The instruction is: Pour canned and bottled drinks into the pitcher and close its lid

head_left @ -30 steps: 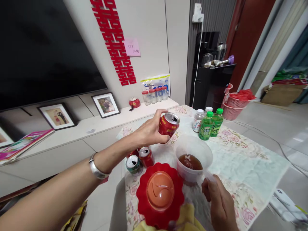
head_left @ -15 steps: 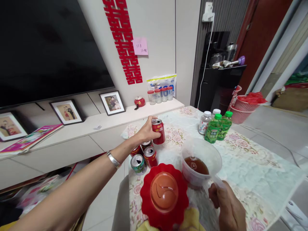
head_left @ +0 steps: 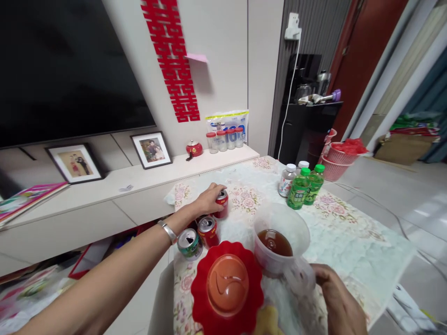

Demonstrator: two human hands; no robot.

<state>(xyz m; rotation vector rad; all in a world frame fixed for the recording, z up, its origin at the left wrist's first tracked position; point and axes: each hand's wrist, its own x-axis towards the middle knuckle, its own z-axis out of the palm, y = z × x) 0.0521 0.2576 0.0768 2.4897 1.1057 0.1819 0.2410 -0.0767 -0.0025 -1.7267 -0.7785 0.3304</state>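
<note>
On the floral cloth, my left hand [head_left: 208, 200] is closed round a red drink can [head_left: 222, 207] with its top facing up. Beside that wrist stand another red can [head_left: 208, 231] and a green can [head_left: 189, 243], both opened; more cans are partly hidden behind my arm. A translucent plastic measuring jug [head_left: 281, 223] with brown liquid sits right of centre. My right hand [head_left: 340, 300] is just off the end of the jug's handle [head_left: 301, 275], fingers loosely bent and apart. Nearest me is a scalloped red dish with an orange, glossy round centre [head_left: 228, 286].
Two green bottles [head_left: 298, 190] and two white-capped bottles [head_left: 288, 179] stand at the table's far right. Behind, a ledge [head_left: 146, 176] carries framed photos, a small red pot [head_left: 194, 148] and several red-lidded jars [head_left: 221, 140]. Pink baskets [head_left: 337, 164] stand on the floor.
My left hand has lowered the red can onto the cloth. My right hand has loosened from the jug's handle and moved slightly away. The view has shifted a little to the right.
</note>
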